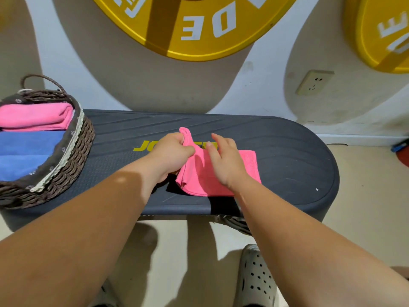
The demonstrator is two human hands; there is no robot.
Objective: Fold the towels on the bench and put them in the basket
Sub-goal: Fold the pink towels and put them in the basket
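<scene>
A small pink towel (pixel 249 165) lies partly folded in the middle of the dark bench (pixel 287 151). My left hand (pixel 171 152) grips the towel's left edge, with a pink corner sticking up past its fingers. My right hand (pixel 223 158) lies flat on top of the towel, fingers straight and pointing away from me. A woven brown basket (pixel 73 151) stands on the bench's left end. Inside it are a folded pink towel (pixel 35 117) and a folded blue towel (pixel 26 151).
A wall stands right behind the bench, with two big yellow discs (pixel 194 25) and a power socket (pixel 314 82) on it. My grey perforated shoe (pixel 257 278) is on the floor below the bench's front edge. A second woven thing peeks out under the bench.
</scene>
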